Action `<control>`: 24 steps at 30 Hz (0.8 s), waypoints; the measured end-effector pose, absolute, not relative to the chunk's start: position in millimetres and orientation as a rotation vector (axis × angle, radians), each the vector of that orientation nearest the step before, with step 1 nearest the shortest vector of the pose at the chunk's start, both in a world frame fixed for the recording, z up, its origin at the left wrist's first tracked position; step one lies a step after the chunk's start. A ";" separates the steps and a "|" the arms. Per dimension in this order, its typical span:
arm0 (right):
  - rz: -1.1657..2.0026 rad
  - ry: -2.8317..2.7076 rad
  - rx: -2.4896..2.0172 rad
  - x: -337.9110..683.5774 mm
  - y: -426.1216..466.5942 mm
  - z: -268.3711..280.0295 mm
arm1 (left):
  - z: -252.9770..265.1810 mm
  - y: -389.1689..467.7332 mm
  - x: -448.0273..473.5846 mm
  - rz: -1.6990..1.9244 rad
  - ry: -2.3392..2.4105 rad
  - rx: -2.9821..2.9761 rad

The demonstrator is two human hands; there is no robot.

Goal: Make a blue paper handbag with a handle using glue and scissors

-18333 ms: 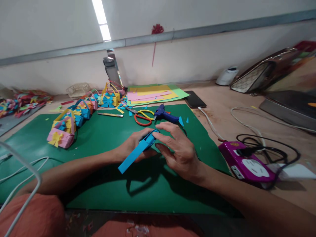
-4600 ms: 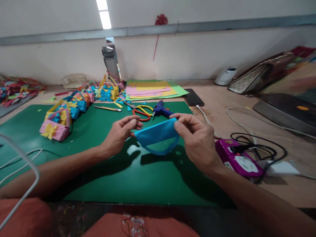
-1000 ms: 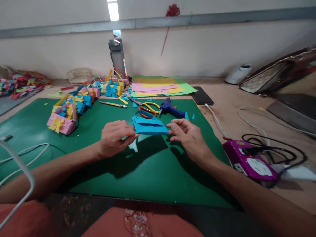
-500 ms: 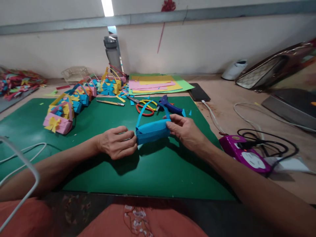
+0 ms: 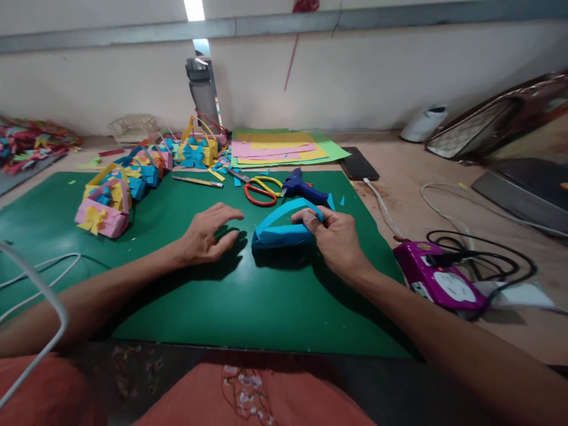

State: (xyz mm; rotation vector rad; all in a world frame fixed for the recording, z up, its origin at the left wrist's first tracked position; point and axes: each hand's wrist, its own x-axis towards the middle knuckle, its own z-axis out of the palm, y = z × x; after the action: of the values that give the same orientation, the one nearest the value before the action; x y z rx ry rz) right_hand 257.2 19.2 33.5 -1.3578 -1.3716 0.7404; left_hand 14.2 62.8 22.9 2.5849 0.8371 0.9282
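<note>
A blue paper basket with a strip handle is tilted just over the green mat. My right hand pinches it at its right end, thumb over the handle. To its left, my left hand is open with fingers and thumb apart, holding nothing and not touching the basket. Behind the basket lie scissors with red and yellow handles and a dark blue glue gun. A cutter knife rests further left on the mat.
Finished paper baskets with bows stand at the left. Coloured paper sheets, a phone and a bottle are at the back. A purple power strip with cables lies right; a white cable crosses the left front.
My left hand has let go of the basket's left end, opened and drawn away. My right hand has tipped the basket and shifted its hold onto the handle's end.
</note>
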 end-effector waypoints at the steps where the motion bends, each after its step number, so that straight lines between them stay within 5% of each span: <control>1: 0.714 -1.373 -1.367 256.3 18.9 33.5 | 24.6 55.2 18.7 0.907 0.847 2.468; 9: 0.618 -1.495 -1.380 246.8 17.5 33.2 | 29.7 33.6 65.4 0.850 1.016 1.646; 24: 0.618 -1.554 -1.370 248.5 21.6 26.6 | 24.0 52.7 81.4 0.965 0.926 1.348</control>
State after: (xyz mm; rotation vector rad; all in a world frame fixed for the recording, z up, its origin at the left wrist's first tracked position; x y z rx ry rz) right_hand 248.5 21.6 26.6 -1.3703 -1.5543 0.6180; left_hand 81.4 52.7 24.0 1.3476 0.9258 0.9655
